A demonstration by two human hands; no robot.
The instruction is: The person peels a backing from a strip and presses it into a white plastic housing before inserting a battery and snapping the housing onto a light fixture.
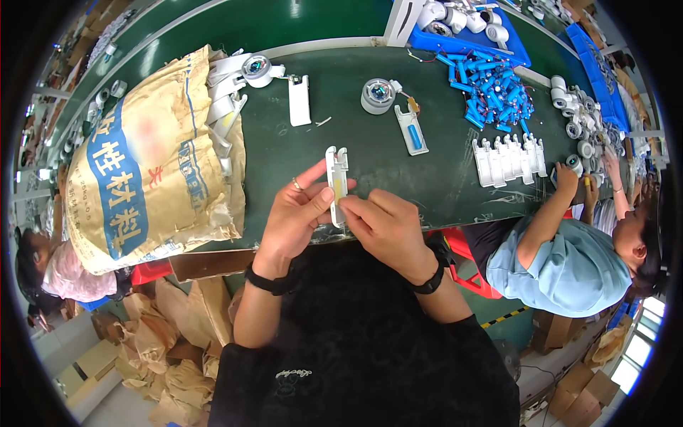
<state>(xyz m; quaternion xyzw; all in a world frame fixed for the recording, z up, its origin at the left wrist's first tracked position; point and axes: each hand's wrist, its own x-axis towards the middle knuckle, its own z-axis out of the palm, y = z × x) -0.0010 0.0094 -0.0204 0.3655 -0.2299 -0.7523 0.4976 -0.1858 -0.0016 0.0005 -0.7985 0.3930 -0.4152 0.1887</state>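
Upright above the table's near edge is a narrow white plastic housing (338, 167), with a yellowish strip visible along its inside. My left hand (290, 220) grips it between thumb and fingers from the left. At its lower end, my right hand (388, 231) pinches the right edge; the fingertips partly cover that spot. Beyond the hands lies a round white lamp head (377, 97), next to a white case (412, 132) with a blue cell in it. Another white housing (299, 103) lies flat farther left.
A large paper sack (153, 164) of white parts fills the table's left. To the right sit a pile of blue battery cells (498, 92) and a row of white housings (508, 160). A blue tray (466, 44) stands behind. A co-worker in a light blue shirt (562, 267) sits at right.
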